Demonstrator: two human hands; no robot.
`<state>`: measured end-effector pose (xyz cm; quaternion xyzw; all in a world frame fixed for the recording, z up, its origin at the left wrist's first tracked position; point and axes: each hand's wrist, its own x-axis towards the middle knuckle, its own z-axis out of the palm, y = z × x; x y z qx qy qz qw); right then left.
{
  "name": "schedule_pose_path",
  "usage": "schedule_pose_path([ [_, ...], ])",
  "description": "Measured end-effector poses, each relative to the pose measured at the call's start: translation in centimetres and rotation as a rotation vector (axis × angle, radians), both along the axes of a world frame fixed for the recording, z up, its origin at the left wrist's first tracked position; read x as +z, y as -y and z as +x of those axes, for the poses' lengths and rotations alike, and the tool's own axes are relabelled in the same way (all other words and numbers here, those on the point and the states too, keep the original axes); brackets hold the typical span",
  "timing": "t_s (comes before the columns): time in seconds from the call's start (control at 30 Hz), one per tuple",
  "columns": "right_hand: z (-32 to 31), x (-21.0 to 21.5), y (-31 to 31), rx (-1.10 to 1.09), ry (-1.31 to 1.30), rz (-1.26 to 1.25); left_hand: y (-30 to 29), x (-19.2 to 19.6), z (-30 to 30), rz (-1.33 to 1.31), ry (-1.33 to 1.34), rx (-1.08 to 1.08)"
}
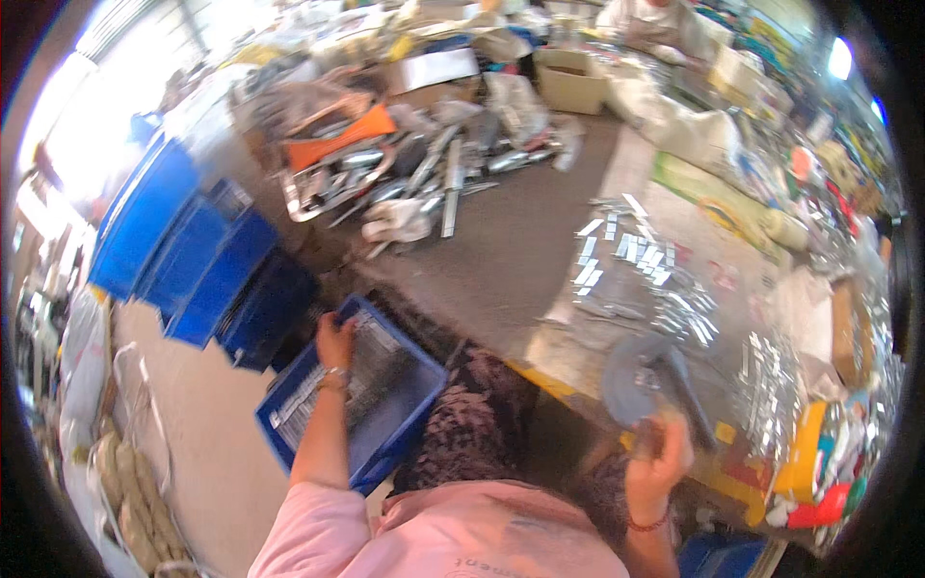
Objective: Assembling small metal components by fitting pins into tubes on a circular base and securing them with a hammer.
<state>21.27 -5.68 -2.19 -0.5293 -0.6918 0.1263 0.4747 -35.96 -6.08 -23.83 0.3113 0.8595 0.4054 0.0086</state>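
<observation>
A blue plastic bin [436,393] leans by my lap, with thin metal strips lying along its inside. My left hand [334,347] is at its far left edge, the fingers closed over the rim and the thumb inside. On the right my right hand [667,451] is raised with its fingers curled together; blur hides what they hold. Just beyond it is a grey round disc [624,383] with a dark bar-like handle [686,385]. Small shiny metal pieces [641,252] lie scattered on the work surface past the disc.
Stacked blue bins [188,246] stand at the left. Metal scrap and an orange box [342,137] pile up at the far side, near a cardboard box [570,82]. More metal pieces [768,395] lie at right. A person [660,27] sits at the far right.
</observation>
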Motion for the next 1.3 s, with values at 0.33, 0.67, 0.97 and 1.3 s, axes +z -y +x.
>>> schedule_pose_path([
  [0.33, 0.7, 1.4, -0.5, 0.037, -0.004, 0.055, -7.7, 25.0, 20.9, 0.490, 0.180, -0.703],
  [0.67, 4.3, 4.5, 1.9, 0.159, -0.068, -0.014, -13.4, 26.6, 31.8, 0.082, -0.440, -1.209],
  [0.97, 14.3, 5.3, -2.4, -0.416, 0.407, -0.020, -10.5, 25.0, 30.0, 0.249, 0.795, -1.218],
  [1.3, 14.7, 4.6, -6.7, -0.360, 0.782, -0.116, -6.2, 26.4, 32.9, 0.080, 1.295, -1.259],
])
